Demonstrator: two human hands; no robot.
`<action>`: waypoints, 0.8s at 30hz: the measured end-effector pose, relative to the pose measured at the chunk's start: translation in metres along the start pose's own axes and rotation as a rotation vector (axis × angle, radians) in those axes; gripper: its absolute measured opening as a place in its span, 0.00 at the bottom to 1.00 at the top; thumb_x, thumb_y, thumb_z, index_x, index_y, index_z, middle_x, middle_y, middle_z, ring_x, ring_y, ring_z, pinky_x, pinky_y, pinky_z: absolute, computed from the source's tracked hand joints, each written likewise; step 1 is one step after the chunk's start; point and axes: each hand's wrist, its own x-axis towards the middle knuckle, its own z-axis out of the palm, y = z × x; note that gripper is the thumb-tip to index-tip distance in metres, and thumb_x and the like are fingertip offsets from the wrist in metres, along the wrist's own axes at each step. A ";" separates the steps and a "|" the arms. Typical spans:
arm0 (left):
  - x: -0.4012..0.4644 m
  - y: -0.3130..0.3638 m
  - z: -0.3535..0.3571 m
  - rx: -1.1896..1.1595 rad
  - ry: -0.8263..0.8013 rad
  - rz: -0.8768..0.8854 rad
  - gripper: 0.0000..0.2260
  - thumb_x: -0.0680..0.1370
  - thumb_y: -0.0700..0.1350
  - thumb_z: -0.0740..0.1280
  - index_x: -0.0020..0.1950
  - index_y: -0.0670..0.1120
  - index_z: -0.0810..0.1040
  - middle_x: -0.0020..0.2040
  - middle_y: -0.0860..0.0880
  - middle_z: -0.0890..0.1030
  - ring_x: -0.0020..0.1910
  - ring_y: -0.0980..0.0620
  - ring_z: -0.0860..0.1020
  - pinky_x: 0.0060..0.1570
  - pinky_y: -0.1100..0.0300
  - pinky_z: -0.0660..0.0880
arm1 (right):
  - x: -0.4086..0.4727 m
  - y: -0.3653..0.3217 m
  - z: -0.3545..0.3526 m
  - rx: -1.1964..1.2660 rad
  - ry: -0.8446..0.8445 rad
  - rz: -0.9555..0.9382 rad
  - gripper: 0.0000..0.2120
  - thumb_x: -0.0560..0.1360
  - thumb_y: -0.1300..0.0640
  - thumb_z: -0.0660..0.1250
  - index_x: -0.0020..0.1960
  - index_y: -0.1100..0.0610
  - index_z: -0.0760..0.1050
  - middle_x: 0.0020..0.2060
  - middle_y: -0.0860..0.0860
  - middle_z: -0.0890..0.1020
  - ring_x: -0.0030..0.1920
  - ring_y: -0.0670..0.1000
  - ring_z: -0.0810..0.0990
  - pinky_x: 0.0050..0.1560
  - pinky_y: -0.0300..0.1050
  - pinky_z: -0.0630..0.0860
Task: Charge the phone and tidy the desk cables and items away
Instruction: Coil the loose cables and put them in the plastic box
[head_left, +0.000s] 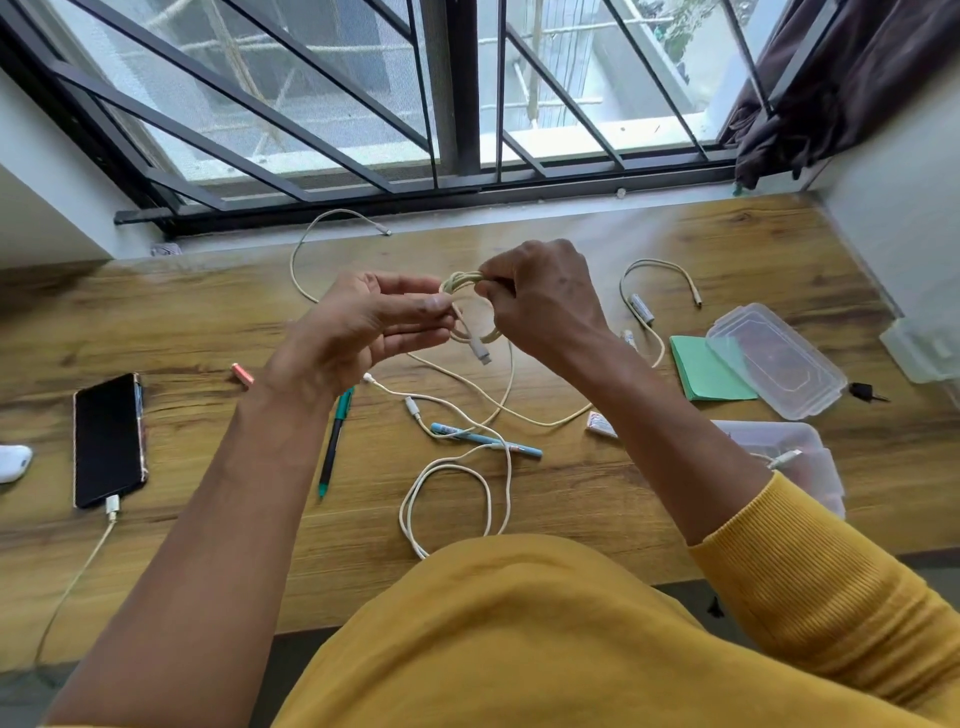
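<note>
A black phone (108, 440) lies at the desk's left with a white charging cable (83, 566) plugged into its near end. Above the desk's middle my right hand (540, 301) grips a small coil of cream cable (462, 280). My left hand (374, 327) pinches the same cable beside the coil, and its plug (480, 353) hangs below. The loose tail of this cable runs down over the desk. Other white cables lie at the far middle (306, 244), near me (452, 499) and at the right (644, 312).
An open clear box (810, 457) sits at the right, its lid (774, 358) and a green pad (701, 374) beyond it. A green pen (335, 441), a blue pen (483, 439), a pink item (242, 374) and a white case (13, 462) lie on the wooden desk (208, 322).
</note>
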 end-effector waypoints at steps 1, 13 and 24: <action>0.000 -0.002 0.002 -0.007 0.005 0.016 0.22 0.69 0.36 0.77 0.63 0.34 0.80 0.49 0.37 0.87 0.43 0.46 0.88 0.43 0.59 0.86 | -0.001 0.000 0.000 0.015 -0.001 0.005 0.13 0.77 0.59 0.73 0.34 0.56 0.81 0.26 0.46 0.76 0.26 0.44 0.71 0.31 0.39 0.64; 0.008 -0.010 0.000 0.649 0.231 0.395 0.17 0.67 0.61 0.83 0.45 0.50 0.88 0.42 0.45 0.87 0.41 0.42 0.85 0.42 0.43 0.83 | -0.006 -0.001 -0.011 0.262 -0.077 0.052 0.05 0.78 0.60 0.74 0.46 0.55 0.89 0.30 0.46 0.83 0.30 0.44 0.80 0.30 0.33 0.70; 0.009 -0.016 0.024 0.958 0.404 0.573 0.06 0.73 0.46 0.76 0.46 0.49 0.82 0.37 0.53 0.83 0.38 0.53 0.84 0.42 0.49 0.84 | -0.004 -0.001 -0.013 0.263 -0.069 0.050 0.04 0.77 0.59 0.75 0.48 0.54 0.89 0.29 0.46 0.81 0.29 0.44 0.76 0.30 0.35 0.68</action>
